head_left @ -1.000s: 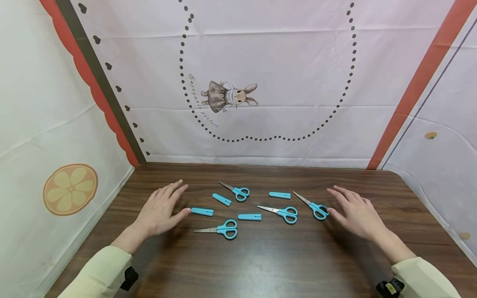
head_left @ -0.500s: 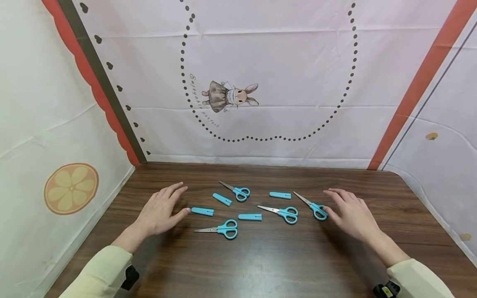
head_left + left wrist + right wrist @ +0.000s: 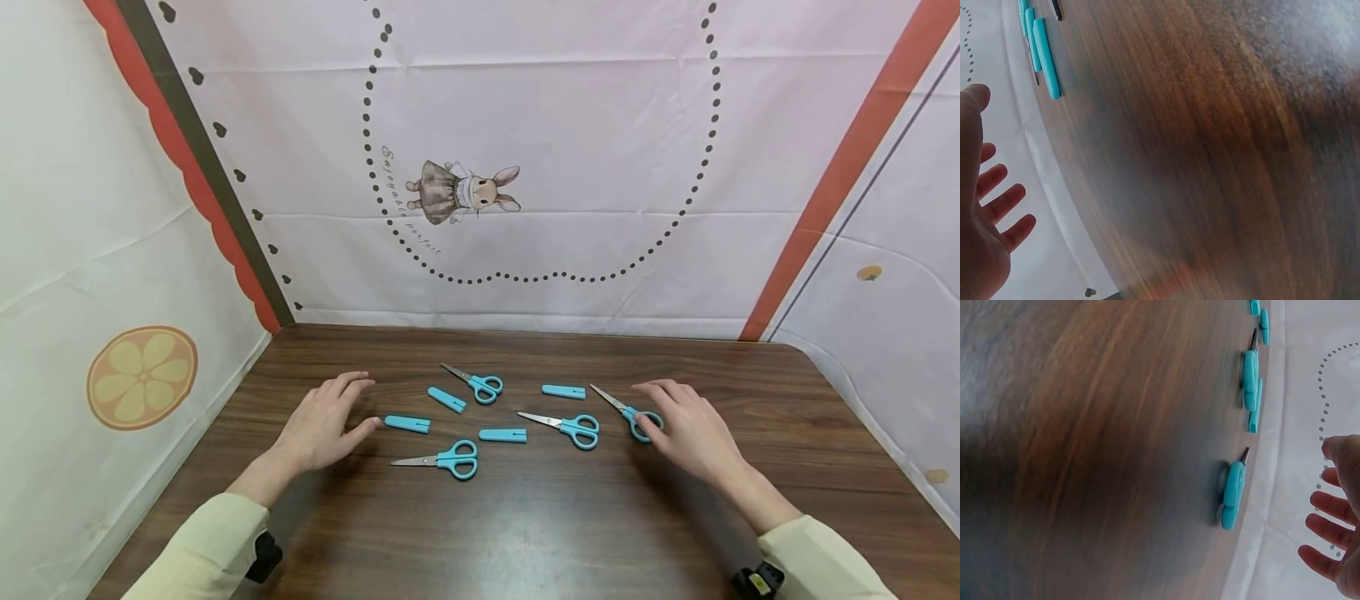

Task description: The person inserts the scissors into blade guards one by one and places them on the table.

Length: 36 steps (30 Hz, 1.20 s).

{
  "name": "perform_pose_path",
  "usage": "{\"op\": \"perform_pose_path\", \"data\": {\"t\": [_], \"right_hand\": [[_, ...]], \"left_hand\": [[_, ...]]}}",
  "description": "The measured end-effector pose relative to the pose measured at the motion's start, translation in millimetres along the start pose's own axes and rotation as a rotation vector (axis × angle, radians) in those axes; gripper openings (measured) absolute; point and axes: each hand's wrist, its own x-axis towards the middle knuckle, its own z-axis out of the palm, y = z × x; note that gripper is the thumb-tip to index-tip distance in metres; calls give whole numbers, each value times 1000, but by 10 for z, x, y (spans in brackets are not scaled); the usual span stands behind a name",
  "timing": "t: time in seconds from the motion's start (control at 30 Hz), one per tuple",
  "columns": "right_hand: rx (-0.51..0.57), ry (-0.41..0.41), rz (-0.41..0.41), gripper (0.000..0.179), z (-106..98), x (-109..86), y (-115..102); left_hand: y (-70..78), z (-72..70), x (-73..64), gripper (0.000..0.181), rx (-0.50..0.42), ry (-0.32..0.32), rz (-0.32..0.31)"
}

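Observation:
Several small scissors with turquoise handles and several turquoise blade caps lie apart on the brown wooden table. In the head view my right hand (image 3: pixel 692 433) hovers with spread fingers over the handles of the rightmost scissors (image 3: pixel 628 412), its thumb overlapping them. The right wrist view shows a gap between that hand and these scissors (image 3: pixel 1232 490). My left hand (image 3: pixel 318 427) is held over the table's left side, fingers loosely extended and nothing in them. Its thumb tip is near the end of the leftmost cap (image 3: pixel 407 424). Below that cap lie the nearest scissors (image 3: pixel 447 460), blades pointing left.
Between the hands lie the middle scissors (image 3: pixel 568 425), the far scissors (image 3: pixel 477 382), a front cap (image 3: pixel 502 435), a slanted cap (image 3: pixel 447 400) and a right cap (image 3: pixel 563 392). A printed white cloth (image 3: pixel 585 167) rises behind the table (image 3: pixel 525 533).
My right hand has moved left, from beside the rightmost scissors to over their handles. The left hand has barely moved. The scissors and caps lie as before.

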Motion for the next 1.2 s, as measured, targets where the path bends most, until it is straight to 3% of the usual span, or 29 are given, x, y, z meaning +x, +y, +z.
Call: {"op": "perform_pose_path", "data": {"t": [0.37,0.63,0.87,1.2], "right_hand": [[35,18,-6,41,63,12,-75],[60,0,11,39,98,26,-183],[80,-52,48,41,129,54,-283],[124,-99,38,49,163,87,-433]], "left_hand": [[-37,73,3,51,-38,16,8],[-36,106,11,51,-88,-34,-4],[-43,147,10,50,-129,-39,2],[-19,191,29,51,-178,-50,-7]]}}
